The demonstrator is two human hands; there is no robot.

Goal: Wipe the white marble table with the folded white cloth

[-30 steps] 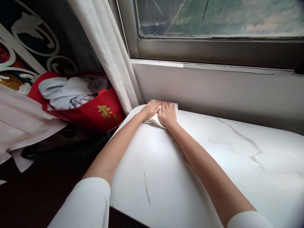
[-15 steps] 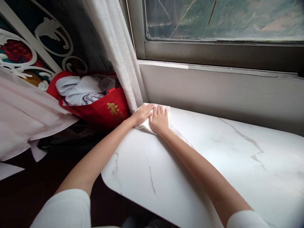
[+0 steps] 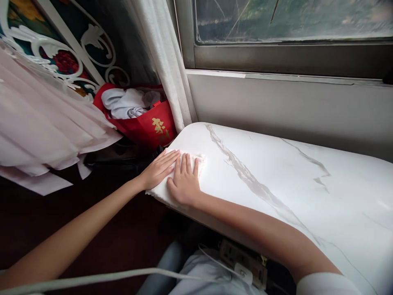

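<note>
A white cloth lies flat at the left end of the white marble-patterned table, its lower left corner reaching the table's edge. My left hand rests flat on the cloth's left part, fingers stretched out to the upper right. Right beside it, my right hand presses down on the cloth with its fingers spread and pointing away from me. The palms cover much of the cloth.
Beyond the table's left end stands a red bag stuffed with pale cloth, beside a curtain. Pink fabric hangs at the left. A power strip and a pale cable are near the front edge.
Both hands and the cloth have moved toward me and to the left, from the table's far left corner to its near left edge. The view has shifted, and the power strip now shows.
</note>
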